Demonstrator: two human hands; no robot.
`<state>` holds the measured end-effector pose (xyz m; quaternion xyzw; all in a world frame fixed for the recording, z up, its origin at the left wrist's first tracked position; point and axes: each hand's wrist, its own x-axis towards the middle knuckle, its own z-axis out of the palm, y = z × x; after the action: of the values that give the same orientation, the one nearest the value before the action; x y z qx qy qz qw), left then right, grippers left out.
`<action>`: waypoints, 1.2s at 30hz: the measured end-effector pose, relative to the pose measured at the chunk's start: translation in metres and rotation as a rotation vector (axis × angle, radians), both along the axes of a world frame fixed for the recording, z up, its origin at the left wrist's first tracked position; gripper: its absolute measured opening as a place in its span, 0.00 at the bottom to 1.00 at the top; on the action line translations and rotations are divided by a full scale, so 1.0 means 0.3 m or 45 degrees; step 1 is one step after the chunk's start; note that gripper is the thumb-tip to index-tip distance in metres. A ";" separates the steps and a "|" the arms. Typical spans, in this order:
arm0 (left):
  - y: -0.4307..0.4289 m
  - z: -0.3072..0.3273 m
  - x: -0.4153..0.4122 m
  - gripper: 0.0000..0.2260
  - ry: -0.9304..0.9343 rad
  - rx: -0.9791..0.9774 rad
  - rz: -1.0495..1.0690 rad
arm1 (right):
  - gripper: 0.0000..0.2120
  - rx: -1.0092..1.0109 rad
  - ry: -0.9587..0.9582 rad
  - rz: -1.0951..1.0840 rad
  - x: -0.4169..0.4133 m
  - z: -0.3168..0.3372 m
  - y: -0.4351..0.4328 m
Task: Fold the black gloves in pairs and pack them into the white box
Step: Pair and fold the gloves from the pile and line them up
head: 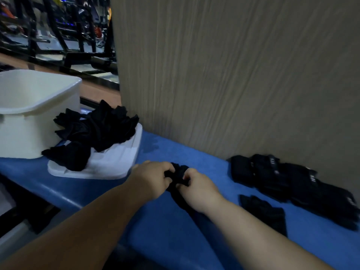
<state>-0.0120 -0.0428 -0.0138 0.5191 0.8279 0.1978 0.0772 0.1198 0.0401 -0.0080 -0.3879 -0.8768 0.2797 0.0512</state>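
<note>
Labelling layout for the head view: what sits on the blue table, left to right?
white box → pile of loose gloves → left hand → held glove → right hand → row of gloves by the wall

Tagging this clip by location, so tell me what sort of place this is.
Likely a packing bench in a gym or sports shop: black metal equipment frames behind, a blue counter, loose black gloves beside a white box.
</note>
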 end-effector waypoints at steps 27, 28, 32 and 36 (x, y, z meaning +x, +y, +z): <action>0.177 -0.051 0.394 0.14 -0.206 0.234 -0.502 | 0.10 0.201 0.139 0.000 0.571 -0.035 0.107; 0.176 -0.048 0.393 0.14 -0.234 0.231 -0.515 | 0.10 0.206 0.138 0.038 0.575 -0.034 0.113; 0.174 -0.047 0.398 0.16 -0.248 0.191 -0.560 | 0.09 0.217 0.120 0.139 0.598 -0.029 0.132; 0.174 -0.042 0.405 0.13 -0.295 0.186 -0.549 | 0.10 0.225 0.118 0.186 0.612 -0.021 0.141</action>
<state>0.1096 0.0095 -0.0265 0.6617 0.6671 0.2944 0.1743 0.3033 0.0824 -0.0145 -0.3035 -0.9206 0.2221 0.1049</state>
